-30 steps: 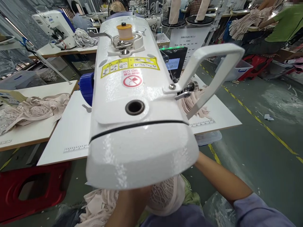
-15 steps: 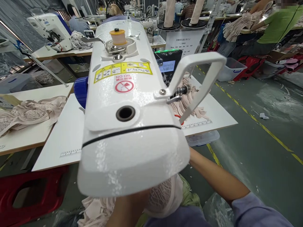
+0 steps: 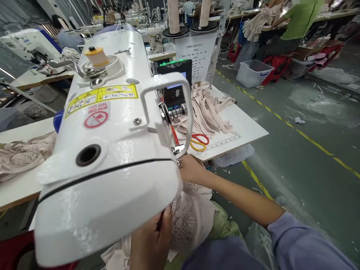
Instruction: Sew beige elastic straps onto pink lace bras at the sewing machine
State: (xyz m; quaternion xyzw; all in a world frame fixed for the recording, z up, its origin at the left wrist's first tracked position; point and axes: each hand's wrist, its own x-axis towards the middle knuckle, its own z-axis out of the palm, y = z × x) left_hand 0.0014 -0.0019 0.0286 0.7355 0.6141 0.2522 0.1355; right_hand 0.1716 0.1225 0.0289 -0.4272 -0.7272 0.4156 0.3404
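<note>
A white sewing machine head fills the view in front of me and hides most of the work under it. My left hand is low at the front, fingers closed on pale pink lace fabric that bunches below the machine. My right hand reaches in under the machine's right side, close to the needle area; its fingers are hidden behind the machine. A pile of pink fabric strips and scissors with red and yellow handles lie on the white table just beyond my right hand.
A black control panel stands behind the machine, with thread cones and a printed sheet. Lace pieces lie on the left table. A clear bin, red stools and a seated person in green are at the back right.
My head has turned right and shifted, so the machine head moved left in view. My right hand, the scissors and the strip pile now show; my left hand's fingers have come into sight on the lace.
</note>
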